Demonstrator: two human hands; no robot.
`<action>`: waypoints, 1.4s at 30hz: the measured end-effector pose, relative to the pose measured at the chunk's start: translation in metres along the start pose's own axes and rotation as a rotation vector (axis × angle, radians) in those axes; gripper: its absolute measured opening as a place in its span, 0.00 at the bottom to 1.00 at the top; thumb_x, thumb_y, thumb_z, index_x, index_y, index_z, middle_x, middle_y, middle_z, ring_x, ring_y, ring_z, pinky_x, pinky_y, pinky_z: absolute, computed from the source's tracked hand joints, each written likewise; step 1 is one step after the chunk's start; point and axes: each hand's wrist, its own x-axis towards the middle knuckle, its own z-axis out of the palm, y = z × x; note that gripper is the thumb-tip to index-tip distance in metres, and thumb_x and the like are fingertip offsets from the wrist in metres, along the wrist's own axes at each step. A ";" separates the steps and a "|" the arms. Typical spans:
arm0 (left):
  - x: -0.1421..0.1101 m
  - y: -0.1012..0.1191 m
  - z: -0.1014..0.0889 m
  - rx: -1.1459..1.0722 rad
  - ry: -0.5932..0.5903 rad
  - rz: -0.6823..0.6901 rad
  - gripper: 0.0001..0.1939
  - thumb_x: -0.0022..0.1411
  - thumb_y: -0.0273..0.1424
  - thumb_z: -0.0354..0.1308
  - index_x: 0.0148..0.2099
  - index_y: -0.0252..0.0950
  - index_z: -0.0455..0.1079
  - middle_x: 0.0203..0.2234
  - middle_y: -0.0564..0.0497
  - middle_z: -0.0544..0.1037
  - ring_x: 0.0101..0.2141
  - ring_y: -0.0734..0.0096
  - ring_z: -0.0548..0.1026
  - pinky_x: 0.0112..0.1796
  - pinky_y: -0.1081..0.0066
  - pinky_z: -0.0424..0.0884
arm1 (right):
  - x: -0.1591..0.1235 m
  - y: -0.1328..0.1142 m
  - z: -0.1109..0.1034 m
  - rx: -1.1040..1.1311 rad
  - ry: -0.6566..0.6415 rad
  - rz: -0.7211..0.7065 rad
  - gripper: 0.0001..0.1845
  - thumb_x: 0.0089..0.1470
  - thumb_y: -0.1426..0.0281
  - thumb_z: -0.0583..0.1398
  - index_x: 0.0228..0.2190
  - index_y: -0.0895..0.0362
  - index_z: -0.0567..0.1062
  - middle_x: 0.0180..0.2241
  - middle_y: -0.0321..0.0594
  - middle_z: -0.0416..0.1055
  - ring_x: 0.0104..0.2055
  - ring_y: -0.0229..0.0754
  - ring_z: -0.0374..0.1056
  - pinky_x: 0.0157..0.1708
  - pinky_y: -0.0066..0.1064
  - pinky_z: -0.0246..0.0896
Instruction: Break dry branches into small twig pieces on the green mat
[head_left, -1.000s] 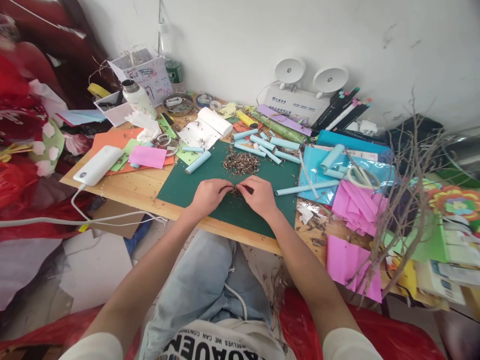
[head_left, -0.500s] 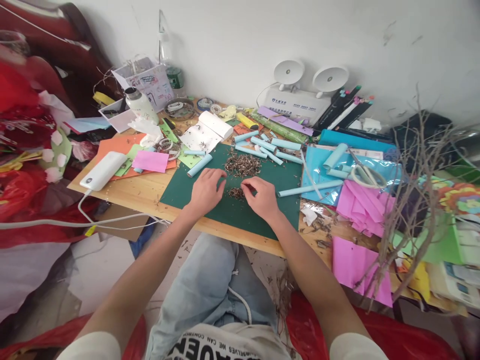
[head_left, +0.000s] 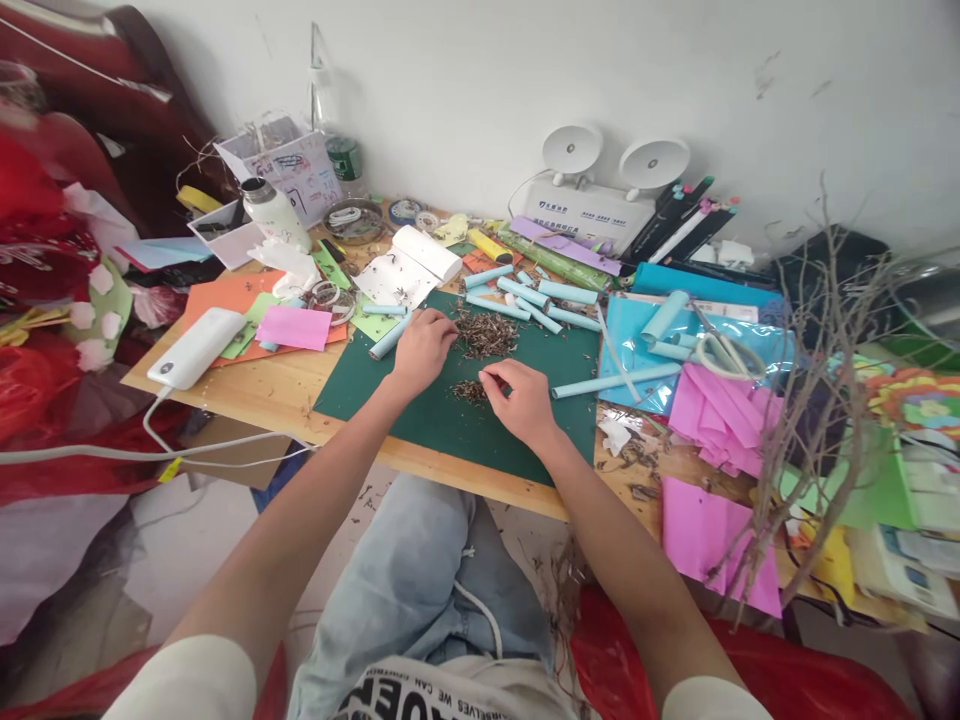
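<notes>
On a dark green mat [head_left: 420,420] lies a larger pile of short brown twig-like bits [head_left: 487,332], with a smaller pile [head_left: 468,391] in front of it. My left hand [head_left: 421,350] is at the left edge of the larger pile, fingers bent and drawn together; whatever its fingertips hold is hidden. My right hand [head_left: 519,398] hovers just right of the smaller pile, thumb and forefinger pinched, and what is between them is too small to make out. A light blue paper roll [head_left: 390,336] lies partly behind my left hand.
Several light blue paper rolls [head_left: 566,293] lie behind the piles. Scissors [head_left: 727,355] rest on a blue plastic packet [head_left: 630,325] at right, near pink paper [head_left: 720,545] and upright bare branches [head_left: 817,430]. A white power bank [head_left: 196,345] with a cable sits at left, a bottle [head_left: 276,212] behind it.
My hands were together over the smaller pile and have parted. My left hand moved back, away from my body, to the larger pile; my right hand stays by the smaller one.
</notes>
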 end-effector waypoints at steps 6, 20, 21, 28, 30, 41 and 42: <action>0.020 -0.011 -0.006 -0.225 0.025 -0.178 0.12 0.63 0.32 0.53 0.41 0.36 0.79 0.33 0.46 0.81 0.35 0.60 0.76 0.43 0.64 0.69 | 0.000 0.001 0.002 0.009 -0.011 0.011 0.14 0.63 0.63 0.54 0.31 0.54 0.76 0.29 0.40 0.75 0.29 0.40 0.68 0.32 0.30 0.63; 0.033 -0.008 0.003 -0.168 -0.017 -0.155 0.12 0.58 0.26 0.58 0.43 0.35 0.78 0.35 0.45 0.82 0.35 0.60 0.76 0.42 0.64 0.71 | 0.000 -0.004 -0.001 0.003 -0.044 0.017 0.11 0.62 0.67 0.56 0.30 0.55 0.75 0.28 0.39 0.73 0.30 0.39 0.68 0.31 0.29 0.59; 0.034 -0.008 0.000 -0.176 0.012 -0.152 0.12 0.58 0.27 0.57 0.43 0.35 0.78 0.35 0.46 0.81 0.36 0.60 0.76 0.42 0.64 0.71 | 0.000 -0.004 -0.001 0.004 -0.046 0.020 0.12 0.62 0.66 0.56 0.30 0.55 0.75 0.28 0.39 0.73 0.30 0.39 0.68 0.31 0.29 0.59; 0.034 -0.007 0.000 -0.383 0.096 -0.147 0.11 0.57 0.25 0.55 0.41 0.34 0.76 0.35 0.47 0.80 0.36 0.64 0.76 0.40 0.67 0.72 | 0.000 -0.005 0.001 -0.006 -0.072 0.025 0.13 0.63 0.66 0.55 0.30 0.55 0.76 0.29 0.40 0.74 0.30 0.39 0.68 0.31 0.29 0.59; 0.032 -0.007 0.003 -0.466 0.105 -0.186 0.10 0.56 0.25 0.56 0.40 0.33 0.75 0.34 0.47 0.80 0.34 0.66 0.77 0.40 0.67 0.72 | 0.000 -0.004 0.001 -0.009 -0.067 0.025 0.13 0.62 0.66 0.55 0.30 0.55 0.76 0.29 0.40 0.74 0.30 0.39 0.68 0.31 0.29 0.59; 0.029 -0.001 0.001 -0.874 0.256 -0.351 0.08 0.54 0.29 0.61 0.38 0.35 0.70 0.32 0.50 0.76 0.35 0.67 0.78 0.39 0.67 0.75 | 0.000 -0.004 0.001 0.000 -0.059 0.034 0.12 0.62 0.66 0.55 0.30 0.54 0.76 0.29 0.40 0.74 0.31 0.39 0.70 0.32 0.29 0.62; 0.027 0.001 0.001 -0.937 0.269 -0.361 0.08 0.53 0.29 0.61 0.38 0.35 0.70 0.32 0.51 0.76 0.34 0.67 0.78 0.39 0.66 0.75 | 0.000 -0.005 0.001 0.007 -0.043 0.033 0.12 0.62 0.66 0.55 0.31 0.54 0.77 0.29 0.40 0.74 0.31 0.40 0.70 0.32 0.29 0.63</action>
